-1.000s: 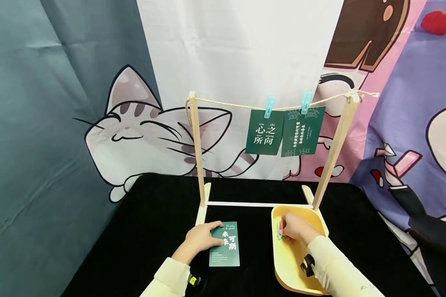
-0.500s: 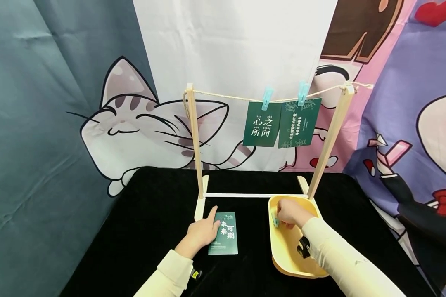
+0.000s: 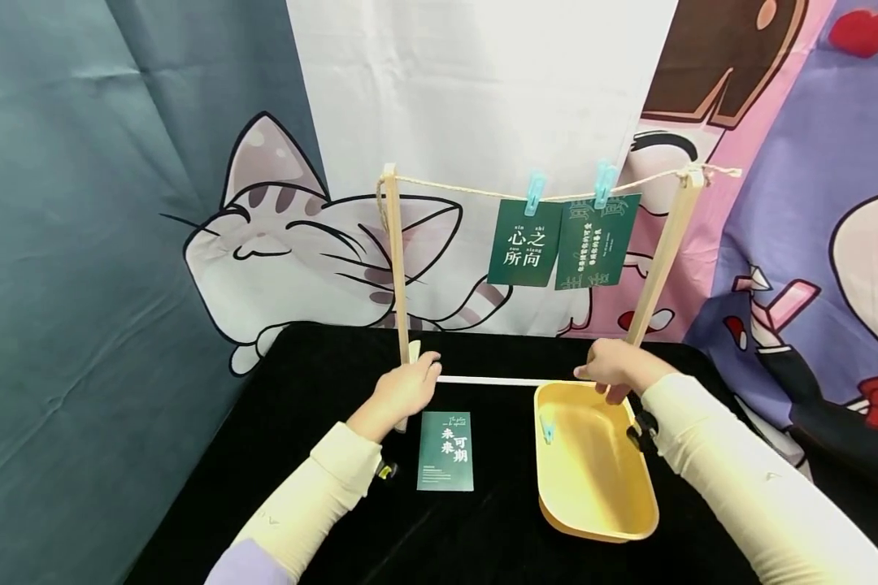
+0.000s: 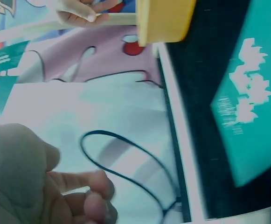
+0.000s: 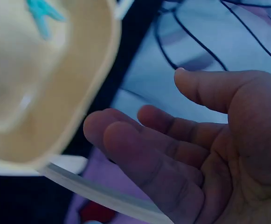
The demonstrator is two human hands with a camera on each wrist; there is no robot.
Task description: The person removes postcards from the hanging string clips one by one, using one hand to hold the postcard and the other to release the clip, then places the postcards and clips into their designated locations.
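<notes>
My left hand (image 3: 402, 390) is over the foot of the wooden rack's left post (image 3: 397, 268); the left wrist view shows its fingers (image 4: 98, 210) loosely bent with nothing between them. Over the far rim of a yellow basket (image 3: 600, 487), beside the right post (image 3: 662, 260), is my right hand (image 3: 618, 366). Its thumb and fingers are spread apart and hold nothing in the right wrist view. One light-blue clothespin (image 3: 548, 429) lies inside the basket. A green card (image 3: 439, 475) with white characters lies flat on the black cloth, just nearer than my left hand.
Between the posts runs a rope (image 3: 454, 189). Two light-blue clothespins, one left (image 3: 535, 193) and one right (image 3: 605, 183), hold green cards on it, the left card (image 3: 523, 275) next to the right card (image 3: 580, 272). A white crossbar (image 3: 490, 380) joins the rack's feet. Behind hangs a cartoon-print curtain (image 3: 439, 81).
My left hand has left the card on the table and moved up to the left post. The right hand has risen out of the basket toward the right post, leaving the clothespin inside.
</notes>
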